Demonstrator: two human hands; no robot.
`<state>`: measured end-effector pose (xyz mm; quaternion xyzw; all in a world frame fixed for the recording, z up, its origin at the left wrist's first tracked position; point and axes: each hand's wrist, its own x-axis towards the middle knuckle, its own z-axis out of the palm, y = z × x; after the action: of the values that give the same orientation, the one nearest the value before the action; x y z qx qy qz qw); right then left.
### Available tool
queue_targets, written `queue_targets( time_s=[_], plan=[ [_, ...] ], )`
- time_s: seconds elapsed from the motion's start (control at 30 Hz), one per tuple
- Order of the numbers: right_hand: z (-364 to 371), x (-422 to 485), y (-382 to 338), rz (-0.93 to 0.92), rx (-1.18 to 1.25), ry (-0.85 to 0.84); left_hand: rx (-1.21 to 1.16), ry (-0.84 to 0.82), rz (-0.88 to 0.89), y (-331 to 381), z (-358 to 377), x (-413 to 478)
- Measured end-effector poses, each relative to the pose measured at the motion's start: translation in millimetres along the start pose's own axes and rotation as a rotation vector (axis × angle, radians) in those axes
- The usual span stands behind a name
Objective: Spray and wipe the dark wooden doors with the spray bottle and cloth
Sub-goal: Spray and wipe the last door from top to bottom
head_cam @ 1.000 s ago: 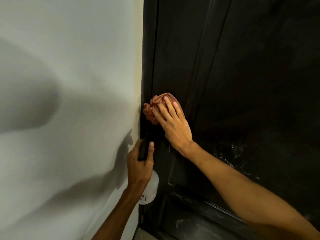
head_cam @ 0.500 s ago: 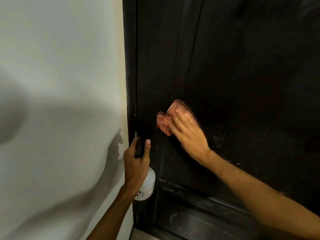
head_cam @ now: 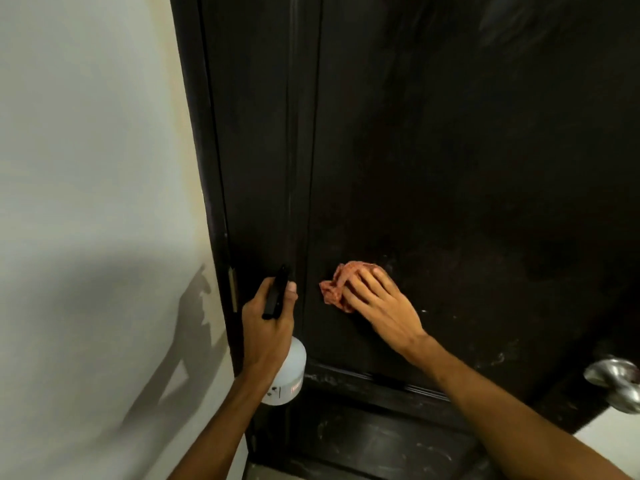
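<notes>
Pale wall (head_cam: 86, 150) flanks the spray bottle (head_cam: 292, 372); silver knob (head_cam: 614, 377) right of the cloth (head_cam: 337, 289).

Pale wall (head_cam: 86, 133) fills the left of the frame, crossed at lower left by a grey shadow (head_cam: 180, 341). Brass-coloured hinge (head_cam: 232, 289) at the wall's right edge, mid-height. Round silver knob (head_cam: 620, 379) at lower right, blurred.

A crumpled reddish cloth (head_cam: 333, 292) lies against the dark door (head_cam: 450, 168), white spray bottle (head_cam: 294, 370) upright beside it.
</notes>
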<state>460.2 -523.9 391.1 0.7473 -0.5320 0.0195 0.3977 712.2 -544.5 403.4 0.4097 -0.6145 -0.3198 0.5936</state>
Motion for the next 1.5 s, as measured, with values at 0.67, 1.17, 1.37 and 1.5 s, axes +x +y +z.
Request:
queue_targets(
  time_s=[0.67,1.17,1.37,1.5],
  plan=[
    [-16,-45,37,0.672,0.378,0.288,-0.012,-0.07,0.023,63,128,-54],
    [14,-133,90,0.757,0.315,0.361,-0.051,-0.114,0.035,75,187,-86],
    [1,-129,100,1.1,0.463,0.558,-0.066,-0.161,0.043,75,218,-95],
    [6,-159,114,0.914,0.373,0.504,-0.078,-0.246,0.014,81,240,-109]
  ],
)
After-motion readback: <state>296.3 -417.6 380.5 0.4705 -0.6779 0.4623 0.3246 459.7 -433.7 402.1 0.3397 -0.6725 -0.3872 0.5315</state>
